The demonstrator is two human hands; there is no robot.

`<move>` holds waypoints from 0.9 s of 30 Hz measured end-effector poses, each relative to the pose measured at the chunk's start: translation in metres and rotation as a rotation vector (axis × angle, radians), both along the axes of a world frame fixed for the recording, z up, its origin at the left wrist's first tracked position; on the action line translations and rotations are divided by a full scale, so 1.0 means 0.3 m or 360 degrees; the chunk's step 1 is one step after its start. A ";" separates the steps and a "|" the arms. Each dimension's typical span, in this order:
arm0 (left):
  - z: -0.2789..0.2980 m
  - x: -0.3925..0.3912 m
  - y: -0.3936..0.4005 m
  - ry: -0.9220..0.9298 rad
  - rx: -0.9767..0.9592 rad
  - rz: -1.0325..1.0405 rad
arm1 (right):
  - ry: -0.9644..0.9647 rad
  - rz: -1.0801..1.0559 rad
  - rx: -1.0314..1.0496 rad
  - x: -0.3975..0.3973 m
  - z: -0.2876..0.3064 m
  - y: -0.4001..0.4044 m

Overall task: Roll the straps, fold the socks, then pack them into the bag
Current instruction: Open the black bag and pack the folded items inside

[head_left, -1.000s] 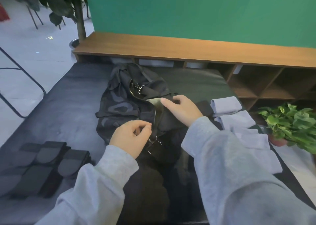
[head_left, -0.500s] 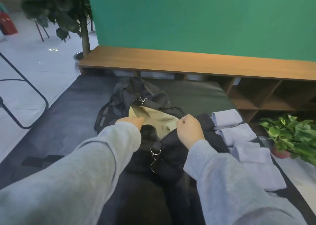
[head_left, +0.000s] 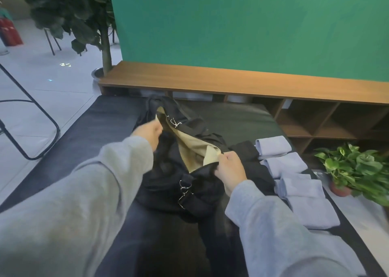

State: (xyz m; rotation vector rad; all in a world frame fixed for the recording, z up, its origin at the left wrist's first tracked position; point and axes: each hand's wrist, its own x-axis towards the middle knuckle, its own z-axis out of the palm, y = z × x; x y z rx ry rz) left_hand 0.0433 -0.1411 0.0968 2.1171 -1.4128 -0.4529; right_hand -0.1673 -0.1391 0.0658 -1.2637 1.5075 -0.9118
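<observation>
A black bag (head_left: 168, 184) lies in the middle of the dark table (head_left: 105, 129), its mouth pulled open so the beige lining (head_left: 193, 148) shows. My left hand (head_left: 150, 132) grips the far left edge of the opening. My right hand (head_left: 230, 168) grips the near right edge. Metal clips (head_left: 184, 192) hang at the bag's front. Several folded pale blue socks (head_left: 294, 182) lie in a row to the right of the bag. No straps are in view.
A low wooden shelf unit (head_left: 231, 83) runs behind the table under a green wall. A potted green plant (head_left: 357, 171) stands at the right edge. A tree in a pot (head_left: 101, 45) and a black metal frame (head_left: 31, 129) are on the left.
Both hands took hold of the bag's opening and pulled it apart, left hand moving farther away. The view rose, so the dark pieces at the near left dropped out of frame.
</observation>
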 end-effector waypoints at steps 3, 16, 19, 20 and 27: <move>0.112 0.053 0.017 0.0345 -0.0606 0.0013 | -0.0033 -0.0019 -0.0275 0.003 0.062 0.015; 0.192 0.015 0.221 0.0664 -0.0901 -0.0095 | -0.0521 -0.0019 -0.0537 -0.013 0.180 0.222; 0.193 0.017 0.278 0.0875 -0.0893 -0.0070 | -0.0517 -0.0018 -0.0603 -0.037 0.207 0.275; 0.193 0.022 0.302 0.0923 -0.0877 -0.0077 | -0.0526 -0.0018 -0.0618 -0.046 0.214 0.297; 0.164 0.015 0.440 0.1127 -0.0779 -0.0153 | -0.0489 -0.0030 -0.0651 -0.089 0.184 0.454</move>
